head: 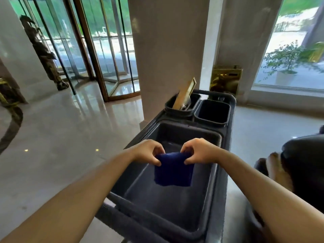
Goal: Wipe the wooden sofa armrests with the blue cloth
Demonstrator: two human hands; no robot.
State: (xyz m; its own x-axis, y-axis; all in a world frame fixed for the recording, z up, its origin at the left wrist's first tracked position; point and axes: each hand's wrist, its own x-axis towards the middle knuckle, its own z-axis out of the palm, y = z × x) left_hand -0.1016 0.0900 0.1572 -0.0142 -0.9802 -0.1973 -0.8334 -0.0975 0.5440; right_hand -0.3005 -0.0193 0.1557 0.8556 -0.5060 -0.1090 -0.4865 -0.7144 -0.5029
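Observation:
A dark blue cloth (172,170) hangs folded over the large bin of a grey cleaning cart (217,186). My left hand (149,151) pinches its upper left corner and my right hand (198,151) pinches its upper right corner. The cloth hangs free above the bin's inside, touching nothing else. At the right edge a dark sofa (305,165) shows, with a brown wooden part (275,165) on its near side, blurred.
Two small buckets (212,111) sit at the cart's far end, one holding a wooden-handled tool (184,93). A wide stone pillar (168,50) stands just behind the cart. Glossy floor (61,128) spreads left toward a revolving glass door (105,50) and a statue (42,50).

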